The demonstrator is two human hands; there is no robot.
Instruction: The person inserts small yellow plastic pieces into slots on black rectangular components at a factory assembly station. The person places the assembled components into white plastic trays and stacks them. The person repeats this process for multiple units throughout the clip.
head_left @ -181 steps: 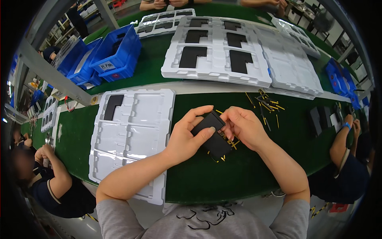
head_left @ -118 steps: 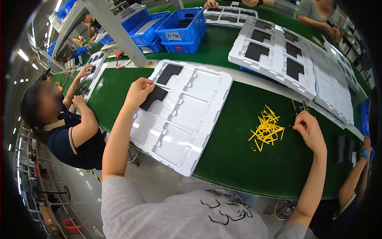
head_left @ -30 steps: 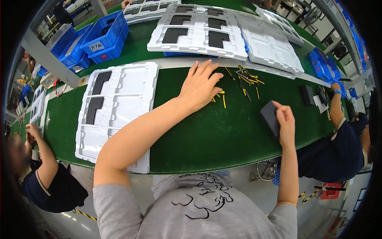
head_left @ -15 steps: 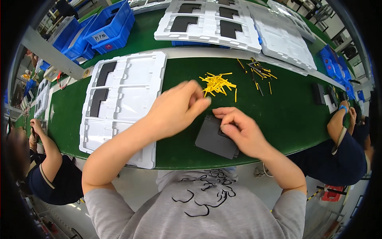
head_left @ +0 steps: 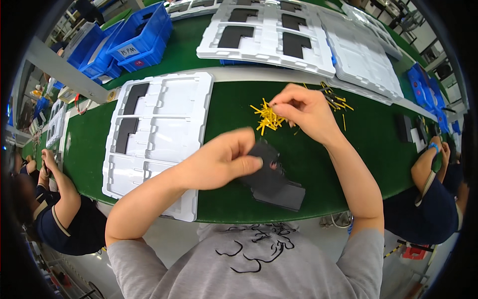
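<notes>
My left hand (head_left: pixel 216 162) grips a flat black plate (head_left: pixel 270 172), blurred by motion, between thumb and fingers. It is lifted and tilted over a small stack of similar dark plates (head_left: pixel 286 196) on the green table. Farther out, my right hand (head_left: pixel 308 112) pinches thumb and fingers together at the right side of a loose pile of short yellow strips (head_left: pixel 266 121). Whatever its fingertips hold is too small to make out. Left of my left hand lies a white moulded tray (head_left: pixel 174 134) with two black L-shaped pieces (head_left: pixel 128 135) in its left pockets.
More white trays with black pieces (head_left: pixel 296 45) stand stacked along the back, beside trays without pieces (head_left: pixel 363 60). Dark and yellow strips (head_left: pixel 340 102) lie behind my right hand. Blue bins (head_left: pixel 142 37) stand at back left. Co-workers sit on both sides, one arm (head_left: pixel 425 157) at right.
My right hand has moved from the dark stack out to the yellow pile. My left hand has come lower and nearer and now holds a black plate raised off the stack.
</notes>
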